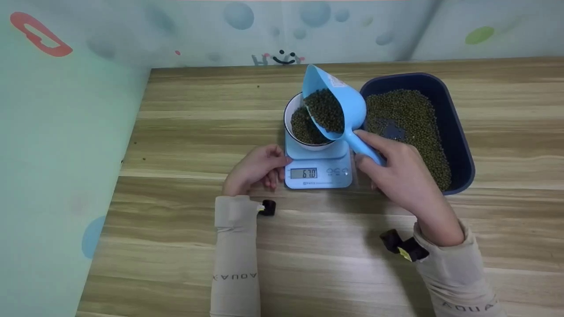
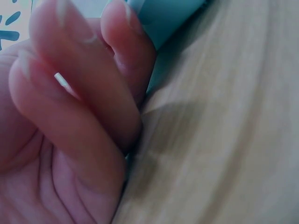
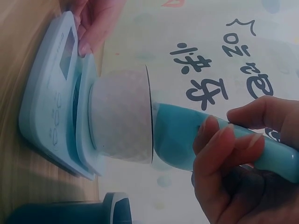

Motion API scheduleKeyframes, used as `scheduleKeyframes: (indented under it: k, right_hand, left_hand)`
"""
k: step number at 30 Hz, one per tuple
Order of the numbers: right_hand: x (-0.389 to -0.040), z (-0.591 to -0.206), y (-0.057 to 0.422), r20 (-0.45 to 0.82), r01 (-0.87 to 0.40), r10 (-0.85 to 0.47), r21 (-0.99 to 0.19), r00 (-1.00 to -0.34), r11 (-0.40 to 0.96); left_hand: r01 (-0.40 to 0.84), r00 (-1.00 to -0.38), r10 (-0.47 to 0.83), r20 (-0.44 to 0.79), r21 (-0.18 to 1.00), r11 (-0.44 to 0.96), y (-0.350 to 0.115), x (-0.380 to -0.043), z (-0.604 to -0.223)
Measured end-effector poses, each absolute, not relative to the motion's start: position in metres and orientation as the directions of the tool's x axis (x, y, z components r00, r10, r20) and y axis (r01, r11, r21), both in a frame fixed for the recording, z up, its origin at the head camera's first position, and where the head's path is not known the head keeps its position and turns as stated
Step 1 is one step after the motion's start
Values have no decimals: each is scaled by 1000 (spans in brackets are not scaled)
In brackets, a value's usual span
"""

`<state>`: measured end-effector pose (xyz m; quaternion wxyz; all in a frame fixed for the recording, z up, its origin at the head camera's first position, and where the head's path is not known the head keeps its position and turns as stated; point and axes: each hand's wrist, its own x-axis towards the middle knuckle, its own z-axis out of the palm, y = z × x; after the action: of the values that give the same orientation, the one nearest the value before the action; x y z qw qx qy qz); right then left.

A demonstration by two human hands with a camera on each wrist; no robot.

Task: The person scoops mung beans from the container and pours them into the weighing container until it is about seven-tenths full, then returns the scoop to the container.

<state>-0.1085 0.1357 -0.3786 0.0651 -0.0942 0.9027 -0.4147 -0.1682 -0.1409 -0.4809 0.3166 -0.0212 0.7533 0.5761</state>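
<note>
Blue plastic scoop (image 1: 354,105) gripped, the right hand (image 1: 401,171) tilts round beans (image 1: 325,111), upper centre; the loosely curled left hand (image 1: 257,166) touches the scale (image 1: 320,179).

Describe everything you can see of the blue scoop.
The scoop is light blue, smooth and plastic-looking, with a deep cup, a pointed lip and a handle; a pale patch with reddish marks sits on the cup. It is tilted over the white bowl, holding small greenish-brown grains. The right hand grips its handle. Whether it touches the bowl's rim is unclear.
</note>
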Motion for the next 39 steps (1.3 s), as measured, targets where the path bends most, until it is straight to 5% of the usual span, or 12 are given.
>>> scheduleKeyframes:
  k: [39]
  right_hand:
    - [-108,-382,135,49,-176,-203,-720,-978,671]
  left_hand:
    - [-363,-820,341,-460,878,311,-140,-169,-485]
